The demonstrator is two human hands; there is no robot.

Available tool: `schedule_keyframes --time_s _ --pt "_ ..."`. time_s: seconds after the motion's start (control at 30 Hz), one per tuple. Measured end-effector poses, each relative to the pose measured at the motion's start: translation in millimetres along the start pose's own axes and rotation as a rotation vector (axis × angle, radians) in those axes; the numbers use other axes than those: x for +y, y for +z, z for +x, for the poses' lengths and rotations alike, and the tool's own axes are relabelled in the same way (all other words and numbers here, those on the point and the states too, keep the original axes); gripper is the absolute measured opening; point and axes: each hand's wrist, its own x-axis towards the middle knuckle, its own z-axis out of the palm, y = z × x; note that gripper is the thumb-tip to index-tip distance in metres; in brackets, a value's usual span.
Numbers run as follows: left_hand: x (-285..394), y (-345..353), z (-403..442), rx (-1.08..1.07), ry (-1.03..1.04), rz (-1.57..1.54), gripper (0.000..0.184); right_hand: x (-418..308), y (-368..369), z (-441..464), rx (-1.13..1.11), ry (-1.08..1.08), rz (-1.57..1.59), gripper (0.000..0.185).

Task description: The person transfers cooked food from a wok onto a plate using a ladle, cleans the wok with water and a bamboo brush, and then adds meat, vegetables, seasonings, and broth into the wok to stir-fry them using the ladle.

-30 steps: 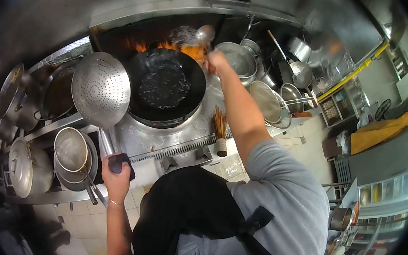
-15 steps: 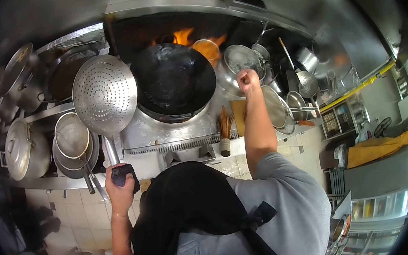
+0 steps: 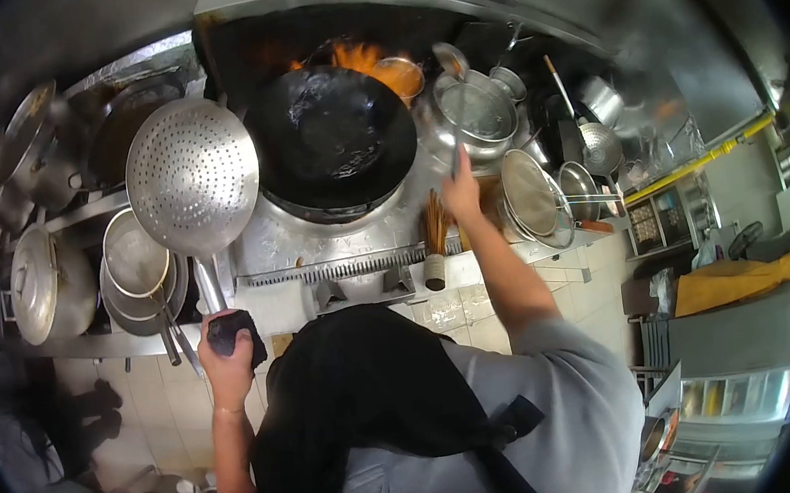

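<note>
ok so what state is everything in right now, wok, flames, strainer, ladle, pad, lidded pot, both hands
wok: upright on the stove, wet and shiny inside
flames: burning behind the wok
perforated strainer: held left of the wok, visible face bare
dark pad: gripped at the strainer's handle
left hand: closed
ladle: held, contents unclear
right hand: closed on the ladle's handle
lidded pot: lid on

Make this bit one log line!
left hand holds skimmer, dark pad | right hand holds ladle | wok on stove | flames behind
</note>
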Motion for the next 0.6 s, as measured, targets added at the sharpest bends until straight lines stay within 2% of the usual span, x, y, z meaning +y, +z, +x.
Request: schedule_keyframes --time_s 0.07,0.13,0.2,0.23,0.27,0.33,0.37,0.4,0.43,0.47,0.5,0.57,0.6 --pt "-2.3 4.4 -1.3 0.031 -0.027 0.009 0.028 36.9 -16.5 -90.5 -0.047 0.085 0.075 0.087" --pt "-3.6 1.7 1.9 0.0 -0.107 -0.02 0.027 86.3 -14.1 -162.0 0.0 -0.014 0.001 0.087" --pt "-7.6 1.1 6.8 -0.002 -0.107 -0.019 0.027 123.3 -9.0 -204.0 -0.107 0.141 -0.18 0.087" --pt "-7.1 1.0 8.8 0.002 -0.092 0.01 0.027 131.0 -10.7 -213.1 -0.194 0.244 -0.237 0.084" --pt "-5.2 1.5 11.9 0.007 -0.073 0.035 0.027 141.5 -8.7 -216.6 -0.214 0.25 -0.238 0.084" --pt "-0.4 0.3 16.1 0.013 -0.134 0.044 0.028 159.7 -1.1 -222.6 -0.197 0.184 -0.346 0.082" --pt "2.9 -0.6 18.0 0.014 -0.159 0.05 0.028 154.4 2.3 -220.2 -0.094 0.032 -0.533 0.081" --pt "3.8 -2.5 18.2 0.017 -0.184 0.056 0.028 147.4 9.9 -212.7 -0.049 0.034 -0.518 0.091" --pt "-2.8 -4.3 19.4 0.02 -0.082 0.116 0.027 100.7 7.7 -199.7 -0.204 0.144 -0.491 0.092" --pt "-3.9 -6.2 21.4 0.026 -0.09 0.121 0.027 63.4 9.0 -185.4 -0.353 0.255 -0.463 0.092" --pt "-4.6 -6.8 21.0 0.04 -0.115 0.109 0.027 67.3 27.1 -170.4 -0.364 0.252 -0.467 0.092" --pt "1.2 -8.4 17.1 0.056 -0.2 0.142 0.027 79.9 52.4 -147.1 -0.808 0.515 -0.252 0.088" --pt "0.8 -11.7 10.7 0.071 -0.207 0.137 0.027 83.3 49.2 -138.4 -0.817 0.373 -0.437 0.085"
